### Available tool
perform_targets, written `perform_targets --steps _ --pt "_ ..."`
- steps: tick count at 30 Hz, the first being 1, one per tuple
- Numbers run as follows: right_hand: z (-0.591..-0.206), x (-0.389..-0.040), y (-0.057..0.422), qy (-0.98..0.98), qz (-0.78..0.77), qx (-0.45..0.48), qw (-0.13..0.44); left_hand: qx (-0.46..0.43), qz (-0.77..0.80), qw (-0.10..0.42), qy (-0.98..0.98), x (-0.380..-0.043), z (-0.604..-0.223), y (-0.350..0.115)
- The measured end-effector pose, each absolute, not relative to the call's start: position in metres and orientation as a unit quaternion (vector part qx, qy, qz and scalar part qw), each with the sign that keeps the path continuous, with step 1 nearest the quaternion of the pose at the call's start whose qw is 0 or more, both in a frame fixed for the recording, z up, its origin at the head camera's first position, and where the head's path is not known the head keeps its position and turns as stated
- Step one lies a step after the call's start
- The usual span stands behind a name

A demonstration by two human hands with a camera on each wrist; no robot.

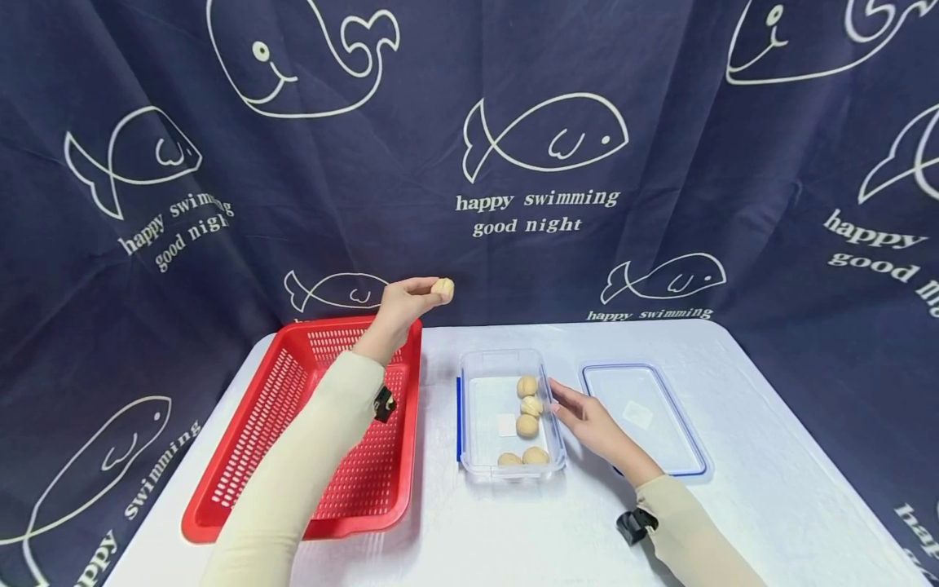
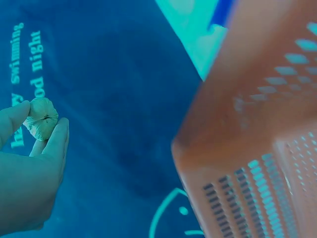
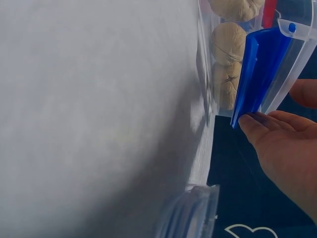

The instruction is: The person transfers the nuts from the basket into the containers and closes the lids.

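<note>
My left hand pinches a walnut between thumb and fingertips, raised above the far end of the red basket. In the left wrist view the same walnut shows its wrinkled shell. Several walnuts lie in the clear plastic box, mostly along its right side. My right hand is at the box's right wall with its fingers extended. The right wrist view shows the fingertips at the end of the blue side latch, thumb apart from them.
To the right of the box lies its clear lid with a blue seal. The perforated red basket stands on the left of the white-covered table. A dark blue curtain with fish drawings hangs behind the table.
</note>
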State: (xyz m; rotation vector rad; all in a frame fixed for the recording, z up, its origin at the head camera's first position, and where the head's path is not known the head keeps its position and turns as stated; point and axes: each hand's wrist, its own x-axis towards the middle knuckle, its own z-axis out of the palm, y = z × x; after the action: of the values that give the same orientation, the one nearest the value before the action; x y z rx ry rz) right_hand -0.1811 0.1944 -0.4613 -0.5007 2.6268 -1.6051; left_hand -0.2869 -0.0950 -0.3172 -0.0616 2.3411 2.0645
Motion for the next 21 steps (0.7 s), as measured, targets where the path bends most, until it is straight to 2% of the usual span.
perform_targets --steps 6,13,21 --pt "-0.442 -0.172 0.189 0.838 -0.522 -0.16 0.017 0.0 0.673 0.013 0.74 -0.288 -0.312 -0.071" --pt "-0.461 -0.181 0.194 0.845 -0.512 -0.156 0.011 0.019 0.663 0.015 0.749 -0.286 -0.318 -0.045" --pt "-0.445 -0.174 0.189 0.84 -0.52 -0.158 0.016 0.013 0.65 0.041 0.759 -0.283 -0.332 -0.024"
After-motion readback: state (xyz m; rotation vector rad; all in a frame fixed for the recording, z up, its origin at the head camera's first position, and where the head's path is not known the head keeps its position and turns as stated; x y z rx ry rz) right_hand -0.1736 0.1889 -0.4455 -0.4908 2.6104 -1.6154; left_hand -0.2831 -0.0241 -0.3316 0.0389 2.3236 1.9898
